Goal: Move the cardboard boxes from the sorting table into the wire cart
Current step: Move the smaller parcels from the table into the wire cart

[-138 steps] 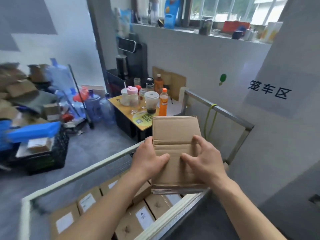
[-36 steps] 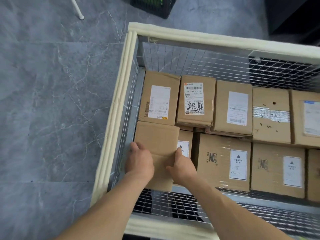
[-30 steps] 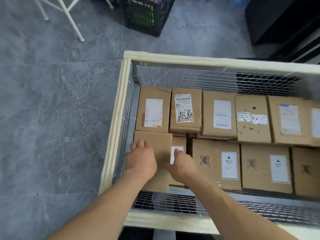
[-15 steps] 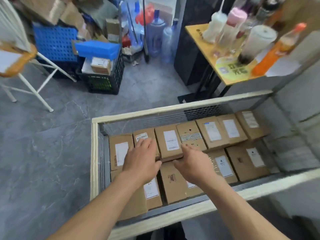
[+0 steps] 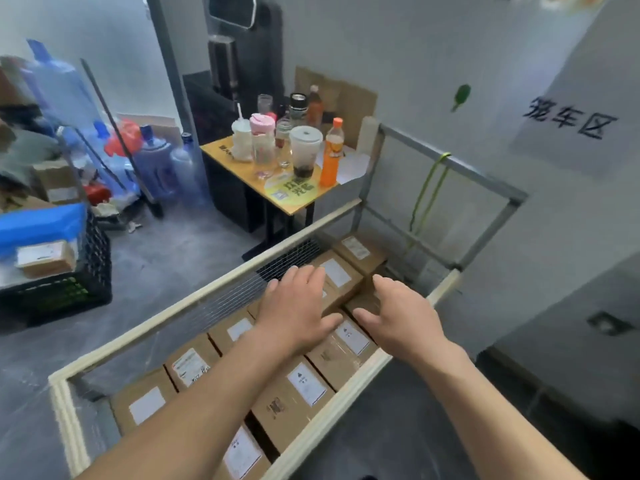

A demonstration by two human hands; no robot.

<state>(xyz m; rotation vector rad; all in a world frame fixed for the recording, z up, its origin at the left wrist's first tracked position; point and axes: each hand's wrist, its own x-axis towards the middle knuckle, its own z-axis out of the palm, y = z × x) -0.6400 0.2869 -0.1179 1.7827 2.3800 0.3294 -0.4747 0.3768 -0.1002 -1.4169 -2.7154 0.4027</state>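
Wire cart (image 5: 64, 417), padded rim, on a grey floor beside a grey wall. Cardboard boxes (image 5: 284, 403) with white labels lie packed in rows on its bottom. Yellow table (image 5: 216, 152) with cups and bottles stands beyond the far rim. Black crate (image 5: 69, 292), left. Wall sign (image 5: 568, 123): 笼车区. Left hand (image 5: 298, 310), right hand (image 5: 401, 317): fingers spread, empty, above the right-end boxes.

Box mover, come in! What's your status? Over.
Left hand, right hand open, empty. Brown cardboard boxes packed inside cream-railed wire cart. Nothing blocking them.
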